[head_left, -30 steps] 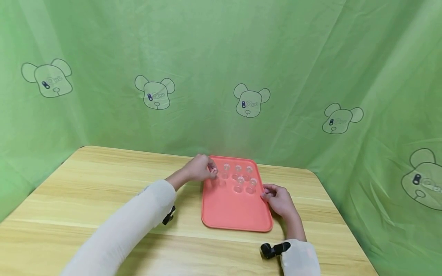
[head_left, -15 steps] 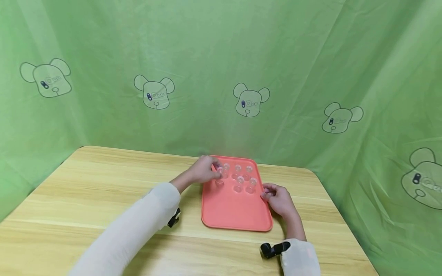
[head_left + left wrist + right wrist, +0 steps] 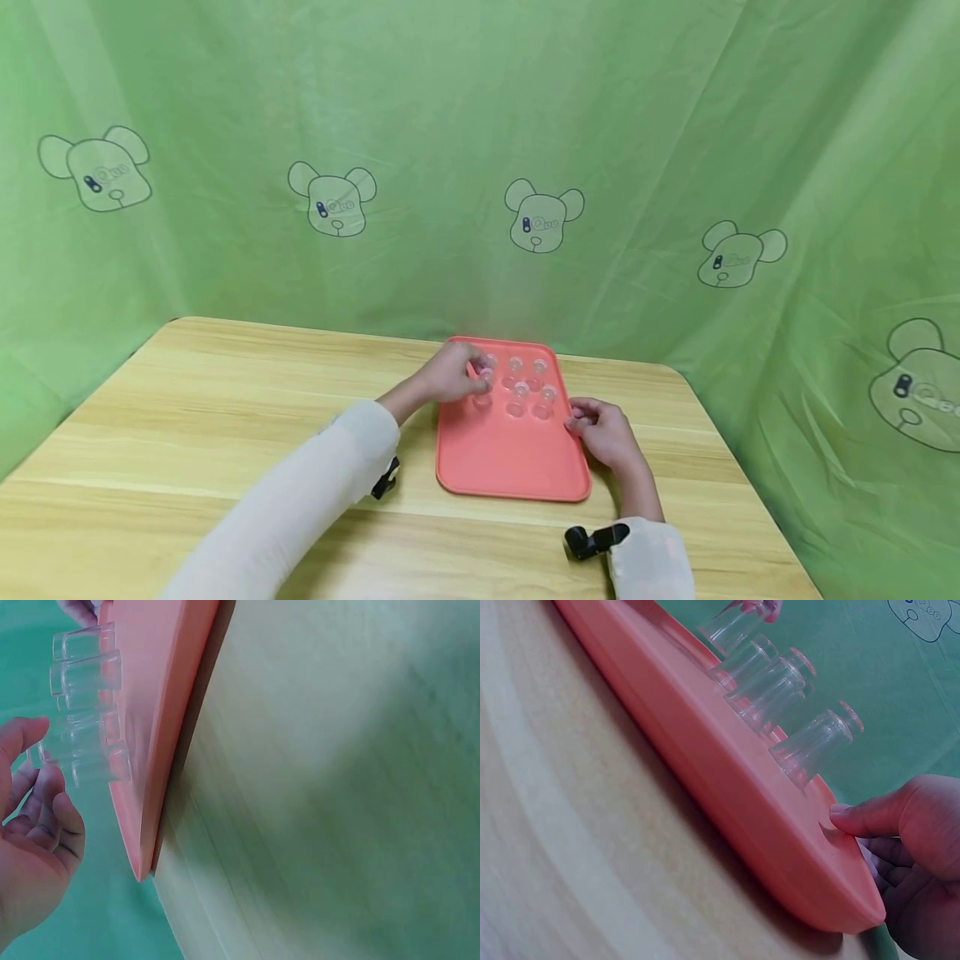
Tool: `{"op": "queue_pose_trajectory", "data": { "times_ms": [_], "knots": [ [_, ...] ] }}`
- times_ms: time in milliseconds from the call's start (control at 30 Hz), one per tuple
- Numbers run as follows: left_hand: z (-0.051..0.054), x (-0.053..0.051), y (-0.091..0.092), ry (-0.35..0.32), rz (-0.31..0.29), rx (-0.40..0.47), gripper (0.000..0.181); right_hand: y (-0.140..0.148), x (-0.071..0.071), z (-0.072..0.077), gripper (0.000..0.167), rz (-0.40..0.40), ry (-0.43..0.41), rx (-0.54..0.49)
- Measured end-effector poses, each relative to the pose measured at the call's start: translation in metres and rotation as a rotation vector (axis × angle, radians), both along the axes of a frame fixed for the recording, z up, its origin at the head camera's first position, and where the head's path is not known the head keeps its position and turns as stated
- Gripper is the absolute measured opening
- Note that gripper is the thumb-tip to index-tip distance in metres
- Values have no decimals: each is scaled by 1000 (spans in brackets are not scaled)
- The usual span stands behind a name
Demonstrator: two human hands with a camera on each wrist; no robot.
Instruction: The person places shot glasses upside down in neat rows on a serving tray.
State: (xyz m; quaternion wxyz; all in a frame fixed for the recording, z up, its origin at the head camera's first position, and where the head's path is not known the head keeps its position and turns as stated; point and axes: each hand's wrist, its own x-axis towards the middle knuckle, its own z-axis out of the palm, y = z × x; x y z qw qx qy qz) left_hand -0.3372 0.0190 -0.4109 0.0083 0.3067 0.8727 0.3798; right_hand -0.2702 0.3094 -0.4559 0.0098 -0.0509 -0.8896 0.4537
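My left hand (image 3: pixel 452 374) pinches the top of a small clear cup (image 3: pixel 483 398) between thumb and fingers, over the left part of the red tray (image 3: pixel 510 462). In the left wrist view, the thumb and fingertips of the left hand (image 3: pixel 37 817) meet that see-through cup's end. Several more clear cups (image 3: pixel 517 406) stand upright on the tray, just right of and behind the held one. My right hand (image 3: pixel 611 433) grips the tray's right rim, its thumb on top in the right wrist view. Whether the held cup touches the tray I cannot tell.
Under the tray lies a wooden table (image 3: pixel 300 392). Close behind its back edge hangs a green curtain (image 3: pixel 420 267) printed with bear heads. A black wrist camera (image 3: pixel 596 542) sits on the right sleeve, another on the left.
My left hand has moved right and slightly nearer across the tray, carrying the cup towards the others. The right hand keeps its place on the rim.
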Motion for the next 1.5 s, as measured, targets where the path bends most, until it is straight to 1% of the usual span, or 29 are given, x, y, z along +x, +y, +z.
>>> {"op": "queue_pose_trajectory", "data": {
  "times_ms": [133,533,667,900,1067,1500],
  "knots": [
    [-2,1,2,-14,-6,7,17,0,0,0,38,1,2,4],
    [-7,1,8,31,-33,-11,8,1,-1,-3,38,1,2,9],
    [-8,1,9,47,-42,-17,8,0,-1,-3,37,-3,0,8],
    [-9,4,12,28,-33,-43,9,0,-1,-2,37,-7,-8,-3],
    [-11,4,14,19,-26,-62,14,0,-1,-2,37,-7,-7,-7],
    [-13,3,15,15,-18,-66,15,1,-1,-2,38,-5,-11,2]
  ]
}}
